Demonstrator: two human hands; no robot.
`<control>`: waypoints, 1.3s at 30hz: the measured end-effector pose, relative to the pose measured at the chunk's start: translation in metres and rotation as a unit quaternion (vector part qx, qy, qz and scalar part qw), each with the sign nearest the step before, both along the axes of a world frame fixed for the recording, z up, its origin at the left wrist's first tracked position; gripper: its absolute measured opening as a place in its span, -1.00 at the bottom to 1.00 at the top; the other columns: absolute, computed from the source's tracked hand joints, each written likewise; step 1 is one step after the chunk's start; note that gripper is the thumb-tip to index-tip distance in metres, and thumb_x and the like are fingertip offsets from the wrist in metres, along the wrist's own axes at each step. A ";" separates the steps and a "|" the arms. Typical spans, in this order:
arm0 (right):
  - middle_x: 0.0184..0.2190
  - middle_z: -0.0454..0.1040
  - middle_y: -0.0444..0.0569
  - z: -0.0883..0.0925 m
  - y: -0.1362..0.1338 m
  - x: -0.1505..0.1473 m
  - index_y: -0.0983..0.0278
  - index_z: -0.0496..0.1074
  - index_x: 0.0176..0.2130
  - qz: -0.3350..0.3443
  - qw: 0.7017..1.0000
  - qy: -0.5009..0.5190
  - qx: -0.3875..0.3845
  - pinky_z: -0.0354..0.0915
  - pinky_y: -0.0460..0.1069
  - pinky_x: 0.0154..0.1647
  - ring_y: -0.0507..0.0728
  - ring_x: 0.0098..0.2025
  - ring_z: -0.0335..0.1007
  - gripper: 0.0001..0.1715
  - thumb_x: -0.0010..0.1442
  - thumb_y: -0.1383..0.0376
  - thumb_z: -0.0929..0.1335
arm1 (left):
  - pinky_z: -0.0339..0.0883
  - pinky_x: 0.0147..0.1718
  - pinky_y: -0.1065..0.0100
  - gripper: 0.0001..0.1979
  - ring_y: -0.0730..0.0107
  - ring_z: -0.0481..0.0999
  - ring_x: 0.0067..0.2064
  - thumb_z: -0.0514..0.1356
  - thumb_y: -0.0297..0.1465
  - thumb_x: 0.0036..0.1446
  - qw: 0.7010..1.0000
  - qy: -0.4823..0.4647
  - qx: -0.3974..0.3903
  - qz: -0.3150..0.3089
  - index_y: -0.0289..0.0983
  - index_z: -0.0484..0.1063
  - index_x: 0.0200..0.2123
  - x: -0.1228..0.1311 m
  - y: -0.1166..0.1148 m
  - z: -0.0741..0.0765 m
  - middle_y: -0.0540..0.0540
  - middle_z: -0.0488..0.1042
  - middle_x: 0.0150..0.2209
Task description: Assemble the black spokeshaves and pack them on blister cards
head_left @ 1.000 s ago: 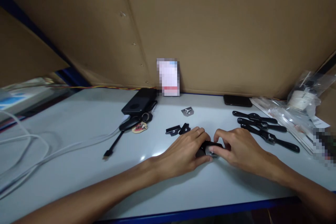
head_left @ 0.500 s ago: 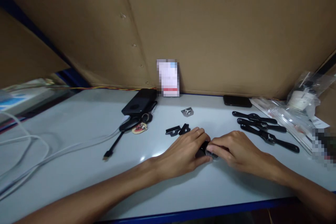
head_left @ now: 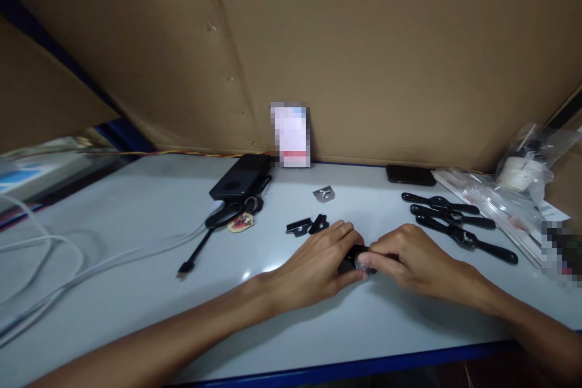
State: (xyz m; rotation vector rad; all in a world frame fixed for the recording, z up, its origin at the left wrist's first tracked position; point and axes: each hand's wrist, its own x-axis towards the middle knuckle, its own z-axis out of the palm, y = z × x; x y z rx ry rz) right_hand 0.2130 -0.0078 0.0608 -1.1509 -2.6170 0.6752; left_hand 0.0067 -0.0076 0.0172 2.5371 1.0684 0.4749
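Note:
Both of my hands meet on the white table [head_left: 136, 206] around a small black part [head_left: 354, 256] with a shiny metal spot. My left hand [head_left: 321, 264] curls over its left end, fingers closed on it. My right hand [head_left: 411, 257] pinches its right end between thumb and fingers. Most of the part is hidden under my fingers. Two small black pieces [head_left: 307, 225] lie just beyond my left hand, and a little metal plate [head_left: 324, 194] lies farther back.
Three long black assembled pieces [head_left: 454, 221] lie to the right, beside plastic bags [head_left: 522, 176] and a dark phone [head_left: 410, 174]. A black power bank [head_left: 239, 179], keyring and white cables [head_left: 68, 267] lie left. Cardboard walls rise behind. The table's blue front edge runs below my arms.
My right hand has slid a little left, closing tighter on the black part. My left hand has barely moved.

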 end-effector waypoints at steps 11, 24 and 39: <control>-0.39 0.55 -0.09 -0.017 0.002 -0.002 0.27 0.56 -0.32 0.007 0.998 -0.015 0.061 0.02 -0.06 -0.39 0.01 -0.43 0.32 -0.92 0.23 0.37 0.41 | 0.36 -0.22 0.18 -0.78 0.19 0.41 -0.16 0.26 -0.27 0.23 1.000 -0.011 0.008 -0.004 -0.26 0.35 -0.18 -0.001 0.000 -0.003 -0.11 0.41 -0.19; -0.38 0.48 -0.14 -0.006 0.013 0.004 0.18 0.60 -0.33 0.031 0.997 0.077 -0.013 0.17 -0.07 -0.29 0.00 -0.36 0.35 -0.67 0.17 0.55 0.33 | 0.36 -0.18 0.16 -0.75 0.16 0.39 -0.13 0.29 -0.25 0.21 1.000 0.012 0.009 -0.008 -0.27 0.38 -0.15 0.000 -0.001 -0.003 -0.12 0.39 -0.17; -0.45 0.48 -0.13 -0.005 0.001 -0.004 0.22 0.55 -0.22 -0.081 0.996 -0.010 0.028 0.14 -0.04 -0.35 0.05 -0.43 0.33 -0.88 0.22 0.25 0.42 | 0.37 -0.18 0.14 -0.70 0.16 0.39 -0.13 0.28 -0.29 0.21 1.000 0.008 0.015 -0.007 -0.28 0.36 -0.05 -0.001 0.000 -0.005 -0.13 0.39 -0.16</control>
